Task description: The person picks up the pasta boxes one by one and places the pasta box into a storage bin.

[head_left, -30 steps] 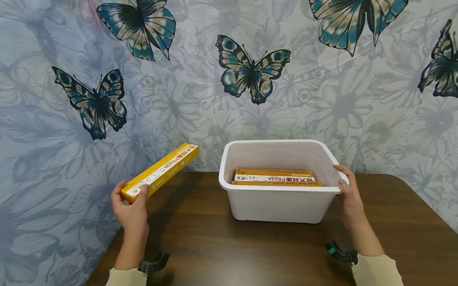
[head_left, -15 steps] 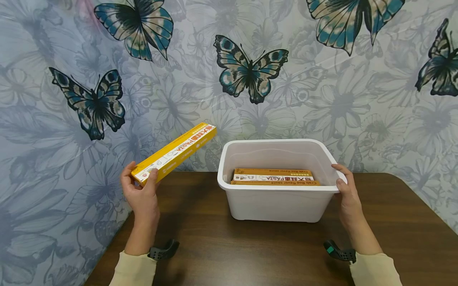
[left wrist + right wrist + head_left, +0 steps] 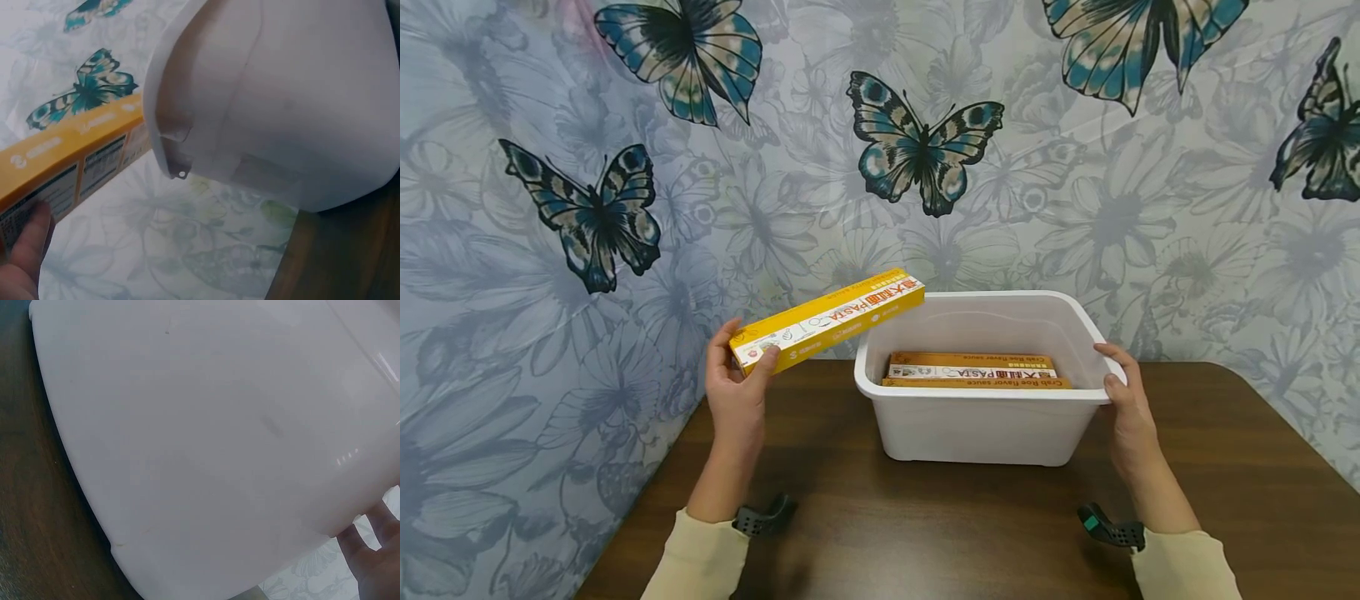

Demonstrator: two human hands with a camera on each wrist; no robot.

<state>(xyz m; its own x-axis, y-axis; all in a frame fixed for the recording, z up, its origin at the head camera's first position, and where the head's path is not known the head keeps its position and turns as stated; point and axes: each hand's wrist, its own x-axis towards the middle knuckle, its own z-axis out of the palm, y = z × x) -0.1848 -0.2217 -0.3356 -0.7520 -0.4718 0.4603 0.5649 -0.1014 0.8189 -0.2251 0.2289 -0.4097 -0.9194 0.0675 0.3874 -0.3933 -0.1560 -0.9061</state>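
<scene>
My left hand (image 3: 737, 404) grips the near end of a long yellow pasta box (image 3: 827, 321), held tilted up in the air. Its far end overlaps the left rim of a white plastic bin (image 3: 977, 429) in the head view. From the left wrist, one finger lies along the printed underside of the pasta box (image 3: 69, 153). With thumb and fingers, my right hand (image 3: 1131, 408) holds the bin's right rim. Orange-brown boxes marked "Crab Roe flavor sauce" (image 3: 973, 372) lie inside the bin; their lower parts are hidden by its front wall.
The bin stands on a dark brown wooden table (image 3: 925, 525). Behind the table hangs a pale floral wall covering (image 3: 775, 208) with teal butterflies. A black band (image 3: 763, 517) sits on the left wrist, another black band (image 3: 1112, 529) on the right.
My left hand has carried the yellow pasta box rightward, from left of the bin to its left rim, and the box has turned flatter. The right hand stays at the rim.
</scene>
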